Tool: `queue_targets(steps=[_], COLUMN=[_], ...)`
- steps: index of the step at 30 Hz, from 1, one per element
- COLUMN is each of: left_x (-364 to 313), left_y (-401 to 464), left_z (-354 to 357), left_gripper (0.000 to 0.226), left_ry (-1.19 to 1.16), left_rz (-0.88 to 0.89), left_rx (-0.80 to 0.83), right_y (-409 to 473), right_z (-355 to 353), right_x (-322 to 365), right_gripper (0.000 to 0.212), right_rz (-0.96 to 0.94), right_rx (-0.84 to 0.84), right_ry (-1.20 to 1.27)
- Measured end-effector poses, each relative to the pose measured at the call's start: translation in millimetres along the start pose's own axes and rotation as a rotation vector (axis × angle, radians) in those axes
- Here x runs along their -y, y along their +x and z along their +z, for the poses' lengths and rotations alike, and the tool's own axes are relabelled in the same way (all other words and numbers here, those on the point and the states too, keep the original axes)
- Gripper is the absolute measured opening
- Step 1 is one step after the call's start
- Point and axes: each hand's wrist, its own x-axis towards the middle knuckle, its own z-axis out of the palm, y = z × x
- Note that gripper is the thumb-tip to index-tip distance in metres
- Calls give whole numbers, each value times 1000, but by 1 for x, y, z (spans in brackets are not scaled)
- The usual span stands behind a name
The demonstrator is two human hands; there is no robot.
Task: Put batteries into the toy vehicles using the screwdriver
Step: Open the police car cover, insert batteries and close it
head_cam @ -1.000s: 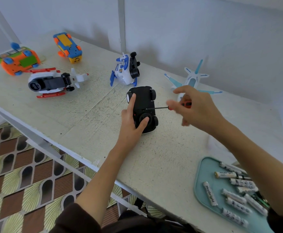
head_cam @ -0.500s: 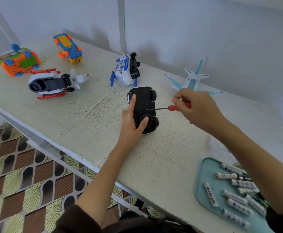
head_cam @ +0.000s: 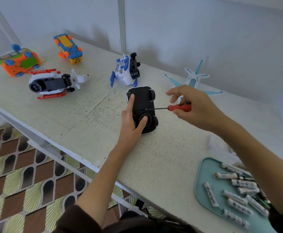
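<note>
Black toy car point(head_cam: 141, 108), belly up at the middle of the frame, gets its battery cover unscrewed.

We steady the car on the white table point(head_cam: 80, 118) with our left hand point(head_cam: 132, 121): forefinger straight along the chassis, thumb pressing near the round hub, so the hand lies flat and grasps nothing. Our right hand point(head_cam: 194, 108) pinches the red-handled screwdriver point(head_cam: 174, 108), its tip resting at a screw on the underside. Batteries point(head_cam: 210, 194) wait in the teal tray point(head_cam: 200, 192) at lower right; five other toys lie across the upper half. We judge the tip could slip off the small screw if the shaft stays this slanted, scratching the plastic or rounding the head. Compared with half a second ago, our right forefinger has lifted and spread away from the handle, as if between turns.
</note>
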Motion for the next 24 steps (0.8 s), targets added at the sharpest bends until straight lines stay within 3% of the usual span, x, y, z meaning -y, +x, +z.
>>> queue_targets(steps=[3, 7, 10, 24], left_x=[1, 2, 2, -2], left_y=[-1, -1, -1, -2], left_z=[-1, -1, -1, -3], left_gripper=[75, 76, 77, 77], left_ry=[-19, -30, -25, -47], left_rz=[-1, -7, -12, -22], left_rx=[15, 25, 22, 32], right_y=[-2, -7, -12, -12], right_z=[5, 16, 18, 29], right_x=[-4, -10, -10, -11], right_gripper=[31, 11, 13, 9], right_rz=[39, -8, -2, 1], right_rx=[146, 60, -8, 81], right_ry=[-67, -105, -100, -195])
